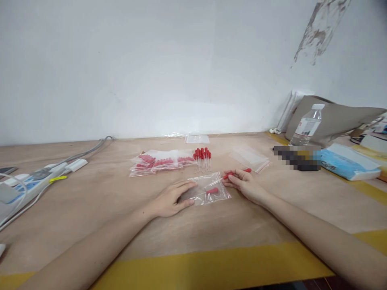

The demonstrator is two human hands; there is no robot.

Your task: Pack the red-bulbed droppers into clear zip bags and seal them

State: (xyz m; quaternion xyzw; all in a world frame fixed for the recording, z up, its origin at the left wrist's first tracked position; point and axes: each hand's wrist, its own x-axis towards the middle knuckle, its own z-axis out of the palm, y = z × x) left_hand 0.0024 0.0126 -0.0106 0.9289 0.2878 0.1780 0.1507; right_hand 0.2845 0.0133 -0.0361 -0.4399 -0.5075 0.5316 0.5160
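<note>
A clear zip bag (pixel 198 192) lies flat in front of me with one red-bulbed dropper (pixel 212 190) inside. My left hand (pixel 172 198) rests at the bag's left edge, thumb and fingers apart, fingertips touching the plastic. At the bag's right end, my right hand (pixel 244 184) pinches a dropper with a red bulb (pixel 247 170); its clear tube points left toward the bag's opening. More red showing between those fingers may be a second dropper. Beyond the bag stands a bunch of loose red-bulbed droppers (pixel 203 154), beside a pile of filled bags (pixel 160 162).
A stack of clear bags (pixel 250 158) lies at the right, and another small stack (pixel 197 139) sits near the wall. Further right are a water bottle (pixel 306 127), a blue tissue pack (pixel 347 163) and a pixelated dark object. At the left lies a power strip (pixel 30 185) with cables.
</note>
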